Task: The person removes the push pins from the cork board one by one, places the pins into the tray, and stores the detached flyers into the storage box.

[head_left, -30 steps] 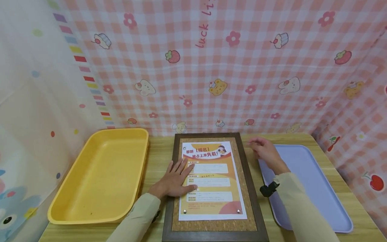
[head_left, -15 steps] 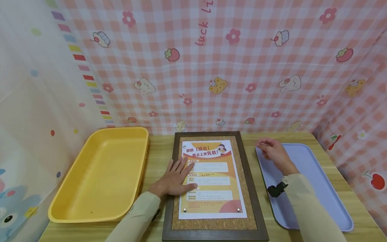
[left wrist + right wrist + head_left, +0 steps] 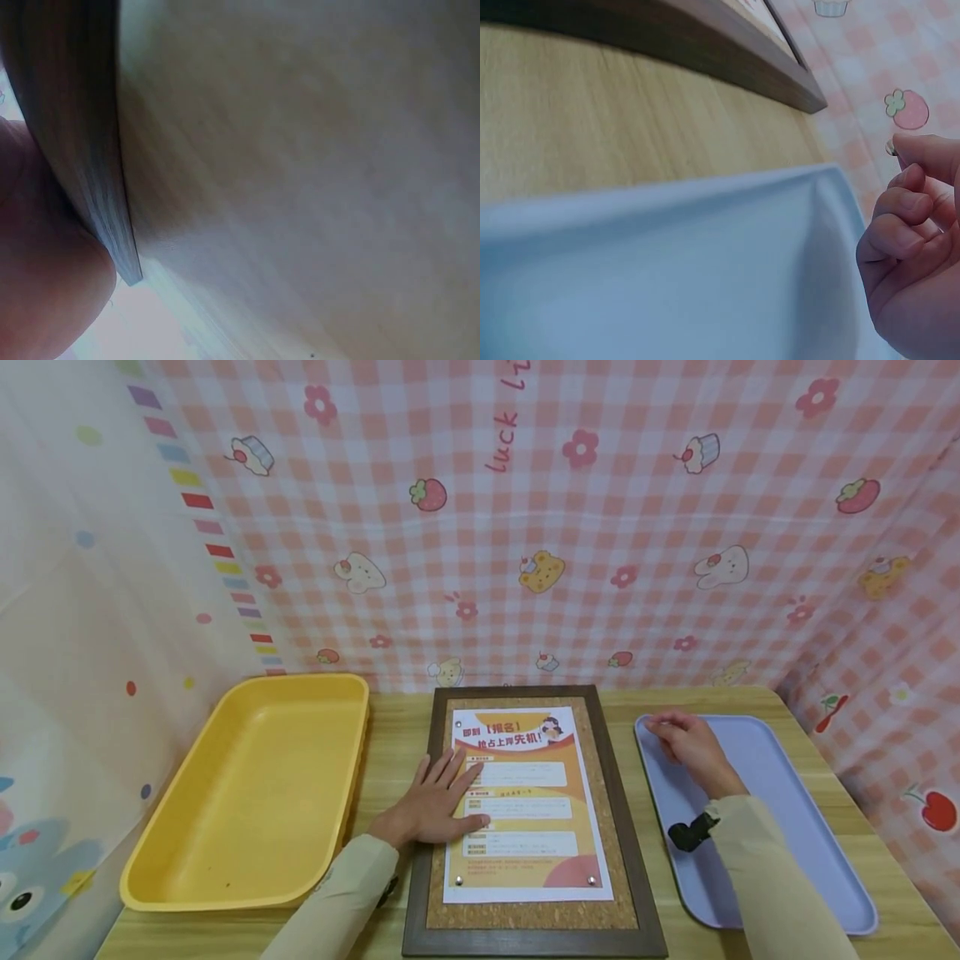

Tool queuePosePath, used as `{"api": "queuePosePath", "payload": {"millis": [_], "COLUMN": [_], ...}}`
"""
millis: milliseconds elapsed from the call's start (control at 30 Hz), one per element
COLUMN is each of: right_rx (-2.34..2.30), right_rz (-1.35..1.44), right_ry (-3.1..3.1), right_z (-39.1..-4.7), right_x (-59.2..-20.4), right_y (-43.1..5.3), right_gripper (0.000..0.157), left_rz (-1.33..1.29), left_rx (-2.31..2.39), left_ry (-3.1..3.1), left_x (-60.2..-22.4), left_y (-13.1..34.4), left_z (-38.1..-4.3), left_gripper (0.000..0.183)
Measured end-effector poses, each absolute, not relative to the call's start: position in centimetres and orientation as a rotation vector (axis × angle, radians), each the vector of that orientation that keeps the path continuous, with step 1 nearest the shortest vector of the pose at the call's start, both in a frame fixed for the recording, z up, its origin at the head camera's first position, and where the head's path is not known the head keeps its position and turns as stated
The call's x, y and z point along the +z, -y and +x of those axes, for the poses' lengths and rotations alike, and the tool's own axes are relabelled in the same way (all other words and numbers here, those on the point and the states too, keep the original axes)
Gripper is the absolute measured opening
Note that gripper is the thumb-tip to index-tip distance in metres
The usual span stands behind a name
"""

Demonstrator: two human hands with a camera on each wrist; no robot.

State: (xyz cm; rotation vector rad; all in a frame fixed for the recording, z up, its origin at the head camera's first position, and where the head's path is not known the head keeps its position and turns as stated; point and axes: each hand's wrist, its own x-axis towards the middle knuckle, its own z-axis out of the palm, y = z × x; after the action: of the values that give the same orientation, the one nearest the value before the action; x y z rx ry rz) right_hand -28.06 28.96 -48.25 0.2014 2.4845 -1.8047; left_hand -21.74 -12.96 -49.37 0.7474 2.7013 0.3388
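Observation:
My left hand lies flat with fingers spread on the left side of a printed orange-and-white poster. The poster lies on a cork board with a dark wooden frame. Silver thumbtacks sit at its upper-left corner and both lower corners. Over the far-left corner of the lilac tray, my right hand pinches a small metallic thumbtack between thumb and forefinger, the other fingers curled in. In the left wrist view, part of the left hand shows beside the frame's edge.
A deep yellow tray stands left of the board on the wooden table. Behind the table hangs a pink checked curtain, with pale cloth on the left.
My right hand has moved right, from beside the board's upper-right edge to over the lilac tray's corner. The left hand has stayed put on the poster.

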Motion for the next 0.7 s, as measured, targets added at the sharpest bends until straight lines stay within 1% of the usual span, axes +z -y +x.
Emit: {"api": "queuePosePath", "payload": {"millis": [133, 367, 600, 700], "right_rx": [-1.807, -1.815, -1.819, -1.811], "right_rz": [0.25, 0.32, 0.385, 0.399], "right_ry": [-2.485, -2.441, -2.388, -2.391], "right_z": [-28.1, -28.3, -28.8, -28.9], "right_x": [-48.8, -49.2, -49.9, -49.9], "right_y": [-29.3, -29.6, -29.9, -29.9], "right_gripper": [0.014, 0.023, 0.011, 0.013], "left_rz": [0.75, 0.751, 0.741, 0.738], "left_rx": [0.339, 0.347, 0.343, 0.344], "left_ry": [-2.708, -2.711, -2.699, -2.701], "left_x": [-49.4, -49.2, -49.3, -49.4], "left_y": [13.0, 12.9, 12.9, 13.0], "left_z": [-21.7, -21.7, -21.8, -21.8], "left_gripper": [0.087, 0.086, 0.086, 0.086]}}
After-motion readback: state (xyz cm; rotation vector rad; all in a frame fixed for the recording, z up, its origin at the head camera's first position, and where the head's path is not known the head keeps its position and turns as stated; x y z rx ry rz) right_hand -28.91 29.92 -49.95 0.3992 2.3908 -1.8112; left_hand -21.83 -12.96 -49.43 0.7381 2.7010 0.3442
